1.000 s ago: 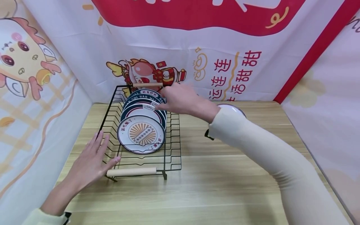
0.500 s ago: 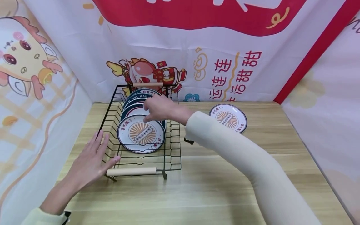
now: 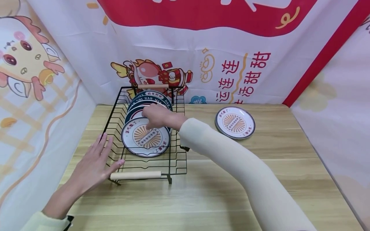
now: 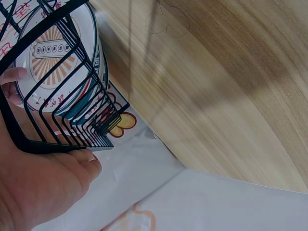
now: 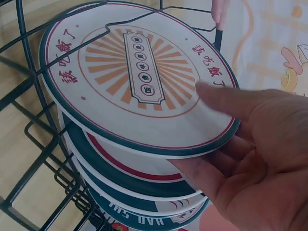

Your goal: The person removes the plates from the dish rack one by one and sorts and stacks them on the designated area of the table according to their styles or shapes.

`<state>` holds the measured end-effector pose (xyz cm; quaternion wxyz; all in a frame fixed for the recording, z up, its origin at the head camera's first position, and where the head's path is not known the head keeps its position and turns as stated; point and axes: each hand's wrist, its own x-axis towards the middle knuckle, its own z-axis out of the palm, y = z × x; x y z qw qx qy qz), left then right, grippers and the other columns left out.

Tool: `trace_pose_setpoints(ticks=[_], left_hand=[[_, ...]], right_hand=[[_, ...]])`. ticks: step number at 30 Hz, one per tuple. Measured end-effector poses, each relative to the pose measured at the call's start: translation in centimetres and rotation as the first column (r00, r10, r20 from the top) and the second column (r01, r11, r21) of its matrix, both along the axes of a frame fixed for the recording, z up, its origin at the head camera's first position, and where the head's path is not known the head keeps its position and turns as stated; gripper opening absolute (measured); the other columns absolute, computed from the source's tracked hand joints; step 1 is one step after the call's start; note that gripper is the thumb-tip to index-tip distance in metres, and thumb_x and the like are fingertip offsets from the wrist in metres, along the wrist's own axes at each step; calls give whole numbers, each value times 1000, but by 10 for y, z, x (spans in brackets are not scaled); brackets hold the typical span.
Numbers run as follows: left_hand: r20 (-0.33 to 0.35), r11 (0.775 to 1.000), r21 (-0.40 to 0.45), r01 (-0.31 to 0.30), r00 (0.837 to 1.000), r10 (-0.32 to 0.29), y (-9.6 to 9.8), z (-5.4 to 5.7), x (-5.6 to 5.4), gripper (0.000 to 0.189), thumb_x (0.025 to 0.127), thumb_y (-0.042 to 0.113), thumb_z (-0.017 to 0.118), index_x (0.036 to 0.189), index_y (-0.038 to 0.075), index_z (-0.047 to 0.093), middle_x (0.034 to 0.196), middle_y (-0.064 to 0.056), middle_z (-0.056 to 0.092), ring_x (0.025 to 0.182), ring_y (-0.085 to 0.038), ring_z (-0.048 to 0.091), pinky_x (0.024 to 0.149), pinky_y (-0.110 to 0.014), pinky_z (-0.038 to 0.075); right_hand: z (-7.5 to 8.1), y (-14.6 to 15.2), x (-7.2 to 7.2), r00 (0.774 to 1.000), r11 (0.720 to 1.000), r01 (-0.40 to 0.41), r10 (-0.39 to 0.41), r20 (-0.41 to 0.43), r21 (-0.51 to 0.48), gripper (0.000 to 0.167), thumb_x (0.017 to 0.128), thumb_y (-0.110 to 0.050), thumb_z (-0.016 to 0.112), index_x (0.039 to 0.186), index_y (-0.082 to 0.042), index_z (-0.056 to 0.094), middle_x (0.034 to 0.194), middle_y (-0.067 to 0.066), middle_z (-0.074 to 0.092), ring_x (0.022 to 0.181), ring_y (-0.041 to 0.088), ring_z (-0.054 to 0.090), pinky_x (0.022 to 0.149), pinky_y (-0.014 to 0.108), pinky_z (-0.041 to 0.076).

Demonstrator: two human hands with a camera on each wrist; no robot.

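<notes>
In the head view, a black wire dish rack (image 3: 148, 167) with wooden handles holds several round plates standing in a row. The front one is a white plate (image 3: 133, 138) with an orange sunburst and dark rim. My right hand (image 5: 269, 144) pinches this plate at its edge, thumb over the face and fingers behind it; dark-rimmed plates (image 5: 139, 178) stand close behind. My left hand (image 3: 93, 165) rests on the rack's near left side, fingers extended along the wire and thumb beside the near handle. In the left wrist view, the left hand (image 4: 43, 187) lies against the rack's frame.
A short stack of sunburst plates (image 3: 235, 123) lies on the wooden table (image 3: 245, 166) right of the rack. Printed cloth walls (image 3: 162, 41) enclose the table at the back and both sides.
My right hand has moved left and down from the far plates to the front plate, and now pinches it. The plate stack on the right has come into full view. The left hand stays put.
</notes>
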<state>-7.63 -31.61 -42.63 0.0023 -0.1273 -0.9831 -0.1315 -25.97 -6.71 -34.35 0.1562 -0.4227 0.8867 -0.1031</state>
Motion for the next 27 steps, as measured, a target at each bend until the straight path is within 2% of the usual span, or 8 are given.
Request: trace_pose_setpoints(ticks=[3, 5, 7, 9, 15, 22, 27], left_hand=[[-2, 1000, -1, 7, 1000, -7, 0, -1, -1, 97, 106, 57, 55, 168, -3, 10, 174, -28, -3, 162, -44, -4, 132, -56, 2], [-7, 1000, 0, 6, 1000, -6, 0, -1, -1, 97, 106, 57, 55, 167, -3, 10, 174, -29, -2, 162, -44, -4, 133, -55, 1], [-8, 1000, 0, 7, 1000, -7, 0, 0, 0, 97, 106, 57, 55, 167, -3, 10, 174, -29, -1, 162, -44, -4, 133, -54, 0], [-4, 1000, 0, 5, 1000, -5, 1, 0, 0, 97, 106, 57, 55, 168, -3, 10, 174, -28, -2, 162, -45, -3, 133, -53, 0], [6, 1000, -7, 5, 1000, -5, 1, 1, 0, 97, 106, 57, 54, 167, -4, 9, 174, -28, -4, 162, -46, -4, 132, -48, -7], [-7, 1000, -13, 1, 1000, -1, 2, 2, -1, 98, 105, 57, 56, 168, -3, 10, 174, -29, -2, 162, -44, -5, 132, -57, 2], [-7, 1000, -9, 3, 1000, -3, 3, 1, 0, 97, 106, 57, 55, 167, -3, 10, 174, -28, -2, 162, -44, -4, 132, -49, -5]], right_hand=[[-1, 1, 1, 1000, 1000, 20, -21, -16, -12, 22, 95, -12, 79, 117, -9, 74, 100, -1, 71, 84, 12, 59, 76, 22, 50], [-1, 2, 2, 999, 999, 35, -36, -11, -22, 16, 96, -7, 76, 112, -9, 73, 94, -1, 67, 80, 11, 56, 71, 21, 48], [0, 3, 2, 999, 998, 45, -45, -4, -36, 8, 95, -3, 74, 101, -9, 71, 81, -2, 55, 70, 11, 46, 62, 21, 38], [0, 4, 3, 999, 998, 44, -45, 0, -45, 7, 95, -3, 74, 97, -9, 69, 77, -2, 50, 67, 12, 42, 60, 23, 34], [0, 6, 2, 999, 998, 32, -33, -8, -48, 14, 95, -4, 74, 109, -9, 73, 91, -2, 65, 78, 12, 53, 68, 22, 44], [1, 8, -2, 1000, 999, 30, -30, -5, -24, 13, 97, -5, 72, 107, -12, 73, 92, -2, 65, 79, 13, 54, 67, 21, 43], [4, 12, -3, 999, 999, 33, -34, -29, -35, 7, 98, -7, 71, 95, -12, 68, 83, -3, 57, 76, 13, 48, 67, 22, 39]])
